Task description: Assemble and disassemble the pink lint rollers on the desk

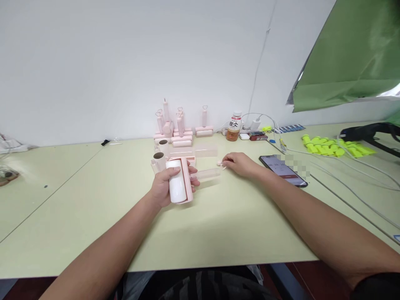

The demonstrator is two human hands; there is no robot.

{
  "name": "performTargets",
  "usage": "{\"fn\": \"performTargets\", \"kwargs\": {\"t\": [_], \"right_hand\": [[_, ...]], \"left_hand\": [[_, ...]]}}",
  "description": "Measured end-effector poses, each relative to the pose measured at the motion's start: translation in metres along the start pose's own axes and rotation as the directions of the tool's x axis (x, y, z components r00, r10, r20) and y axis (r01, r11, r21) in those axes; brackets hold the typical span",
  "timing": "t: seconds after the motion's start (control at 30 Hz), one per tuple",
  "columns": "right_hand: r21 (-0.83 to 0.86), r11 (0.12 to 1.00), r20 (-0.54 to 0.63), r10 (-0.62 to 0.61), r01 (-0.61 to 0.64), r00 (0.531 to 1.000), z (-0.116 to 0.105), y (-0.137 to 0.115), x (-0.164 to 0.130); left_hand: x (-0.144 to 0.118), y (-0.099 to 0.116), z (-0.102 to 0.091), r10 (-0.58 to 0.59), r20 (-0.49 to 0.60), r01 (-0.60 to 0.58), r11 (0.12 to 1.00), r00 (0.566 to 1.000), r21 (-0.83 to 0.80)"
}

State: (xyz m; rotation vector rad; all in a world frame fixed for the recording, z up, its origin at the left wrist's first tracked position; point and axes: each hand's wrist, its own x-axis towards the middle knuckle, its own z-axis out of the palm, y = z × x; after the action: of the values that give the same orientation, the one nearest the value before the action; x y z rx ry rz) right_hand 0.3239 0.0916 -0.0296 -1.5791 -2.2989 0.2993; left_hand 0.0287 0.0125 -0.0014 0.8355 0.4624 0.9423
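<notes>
Table: pale green table [78, 208] against a white wall
Left hand: left hand [165, 187] near the table's middle, fingers wrapped tight around a white lint roller [177, 185] in a pink frame, held just above the surface
Behind it: two cardboard tubes [161, 156] standing upright; further back, a cluster of pink roller handles [181, 129]
Right hand: right hand [240, 163] resting on the table, fingers pinched together on a small pink piece [220, 163], beside a clear cover [206, 173]
Right side: drink bottle [234, 126], phone [283, 170] lying flat, yellow items [331, 146], white cables [343, 171]
</notes>
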Motion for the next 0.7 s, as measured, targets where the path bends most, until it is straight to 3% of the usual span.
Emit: {"fn": "performTargets", "kwargs": {"t": [0.2,0.3,0.47,0.6,0.7], "right_hand": [[0.043,0.981,-0.091,-0.185,0.19,0.978,0.002,-0.034,-0.013],[0.066,0.957,-0.016,-0.283,0.283,0.959,0.008,-0.055,-0.023],[0.115,0.956,0.154,-0.284,0.269,0.946,0.006,-0.084,-0.042],[0.123,0.943,0.244,-0.332,0.31,0.911,0.008,-0.092,-0.047],[0.127,0.928,0.244,-0.372,0.351,0.895,0.013,-0.09,-0.044]], "left_hand": [[0.0,0.003,0.001,0.059,-0.051,-0.059,0.998,0.997,0.005],[0.0,0.005,0.003,0.093,-0.072,-0.094,0.996,0.993,-0.007],[-0.001,0.006,0.007,0.119,-0.113,-0.12,0.993,0.986,0.005],[-0.001,0.005,0.006,0.099,-0.093,-0.1,0.995,0.991,-0.009],[-0.001,0.006,0.005,0.078,-0.078,-0.079,0.997,0.994,-0.011]]}}
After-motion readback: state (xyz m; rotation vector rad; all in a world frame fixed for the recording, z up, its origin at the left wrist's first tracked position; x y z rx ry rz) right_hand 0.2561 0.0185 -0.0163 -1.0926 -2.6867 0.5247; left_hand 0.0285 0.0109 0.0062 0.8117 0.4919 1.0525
